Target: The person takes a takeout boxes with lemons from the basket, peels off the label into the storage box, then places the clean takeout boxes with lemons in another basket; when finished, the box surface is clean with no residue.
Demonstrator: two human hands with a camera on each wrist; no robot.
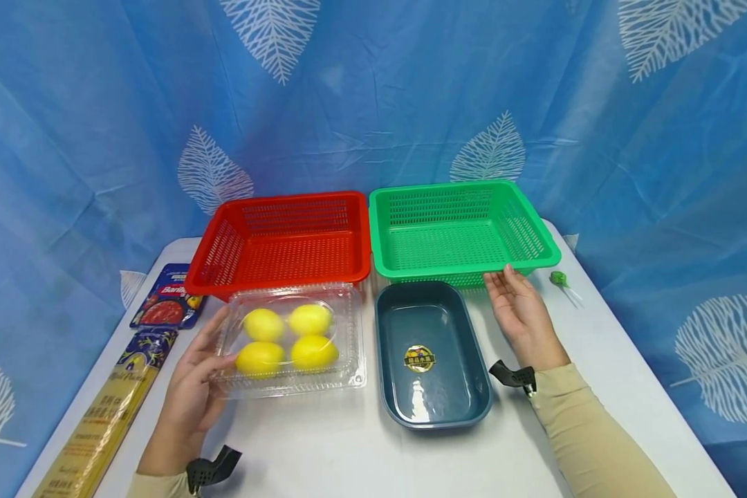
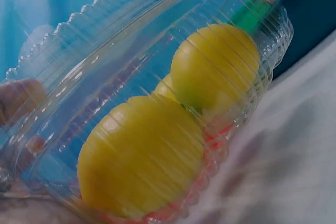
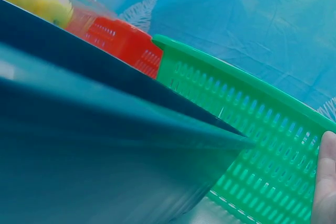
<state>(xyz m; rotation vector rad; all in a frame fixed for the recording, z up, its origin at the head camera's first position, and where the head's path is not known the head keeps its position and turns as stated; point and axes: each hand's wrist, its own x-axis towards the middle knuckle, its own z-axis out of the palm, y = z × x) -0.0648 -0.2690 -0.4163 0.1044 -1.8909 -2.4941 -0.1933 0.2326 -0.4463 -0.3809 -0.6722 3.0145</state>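
Observation:
My left hand (image 1: 189, 387) grips the left side of a clear plastic clamshell box (image 1: 351, 346), thumb over its near edge. Several lemons (image 1: 313, 351) lie inside the box, which is held in front of the red basket (image 1: 299, 282). Close up in the left wrist view, the lemons (image 2: 142, 156) show through the ribbed wall. My right hand (image 1: 526, 321) has its fingers extended at the front rim of the green basket (image 1: 460, 271). In the right wrist view its fingertips (image 3: 326, 156) lie against that basket's wall.
Between the hands sits a dark blue dish (image 1: 426, 394) with a gold sticker. A Barilla sauce pouch (image 1: 164, 304) and a long pasta packet (image 1: 108, 408) lie along the left edge. A small green-topped item (image 1: 558, 279) lies right of the green basket. A blue curtain (image 1: 373, 90) hangs behind.

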